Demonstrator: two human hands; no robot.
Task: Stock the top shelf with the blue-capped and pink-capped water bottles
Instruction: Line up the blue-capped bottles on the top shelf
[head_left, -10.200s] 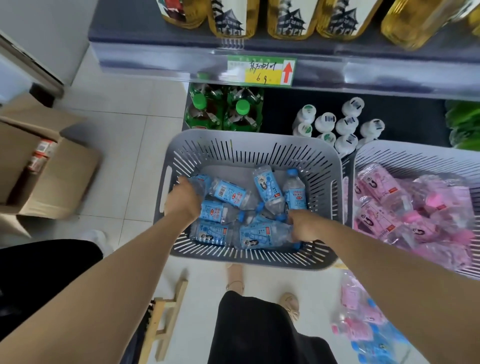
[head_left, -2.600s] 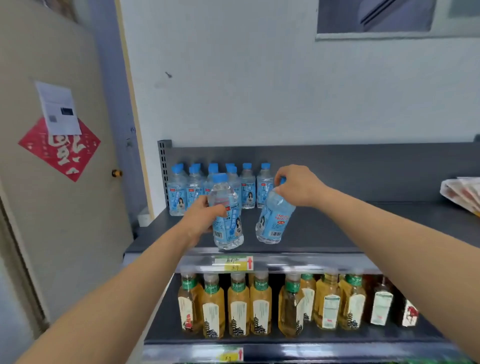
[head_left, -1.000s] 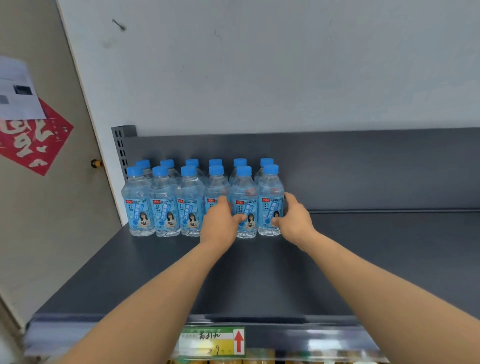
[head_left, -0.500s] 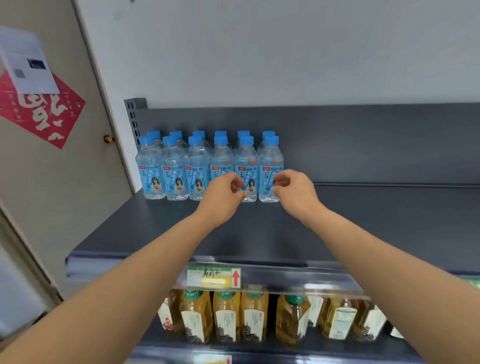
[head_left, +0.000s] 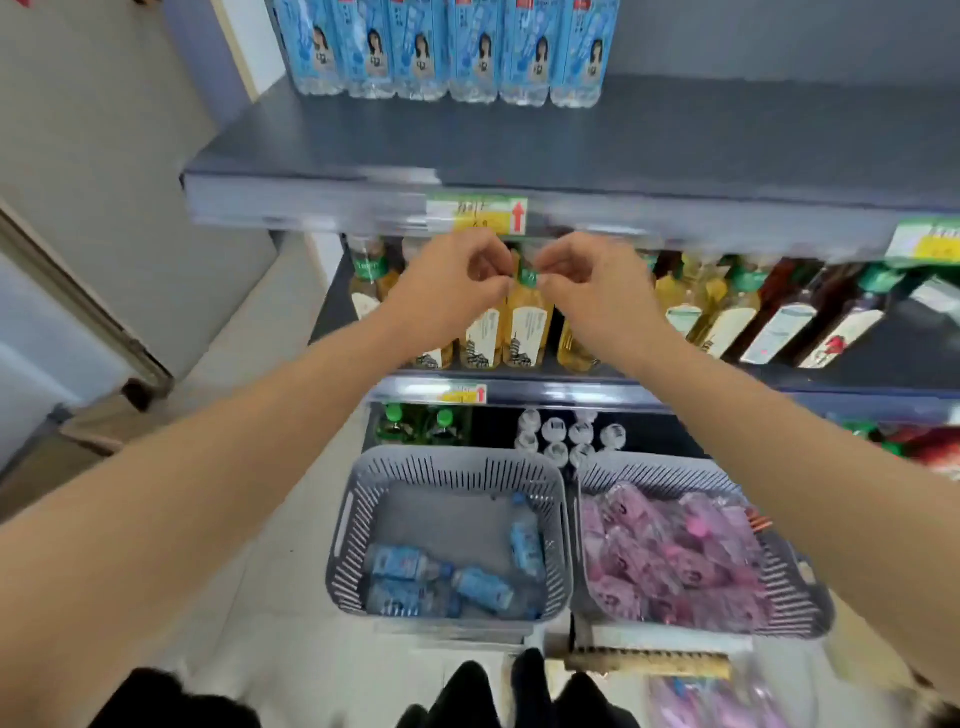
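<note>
Blue-capped bottles (head_left: 447, 49) upright on top shelf (head_left: 675, 140); both hands (head_left: 452, 283) empty, loosely curled.

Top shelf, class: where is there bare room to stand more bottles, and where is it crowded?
Bare: the top shelf right of the blue-capped bottles, and the strip in front of them. Crowded: the shelf's back left corner, where those bottles stand in a tight row.

Bright, even indoor light, shadows faint. Motion blur smears the shelf edge (head_left: 322, 205), both hands and the baskets below. Wide-angle bending stretches the forearms toward the bottom corners.
</note>
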